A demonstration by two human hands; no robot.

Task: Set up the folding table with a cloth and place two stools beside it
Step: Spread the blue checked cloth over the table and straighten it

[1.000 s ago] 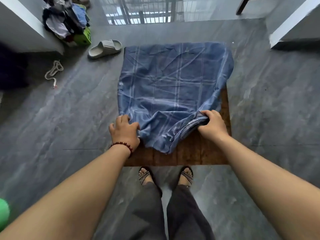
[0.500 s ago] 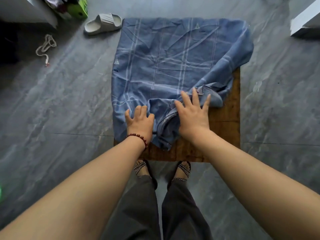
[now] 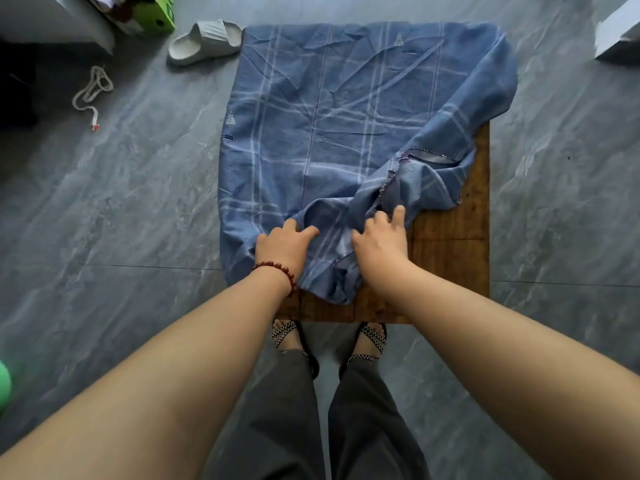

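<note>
A blue plaid cloth (image 3: 346,116) lies over most of the low wooden table (image 3: 450,237). It is flat at the far and left sides and bunched near the front right, where bare wood shows along the right side and front edge. My left hand (image 3: 284,247), with a bead bracelet at the wrist, grips a fold near the cloth's front edge. Just to its right, my right hand (image 3: 381,240) curls its fingers into the bunched fold. No stool is in view.
Grey marble-look floor surrounds the table. A pale slipper (image 3: 207,39) lies at the table's far left corner, with a white cord (image 3: 91,91) and a green box (image 3: 156,15) further left. White furniture (image 3: 620,29) stands at the far right. My sandalled feet (image 3: 329,341) are at the front edge.
My right hand let go of the cloth's right fold, lay flat with spread fingers, and now curls into the bunched cloth. My left hand moved slightly right along the front edge.
</note>
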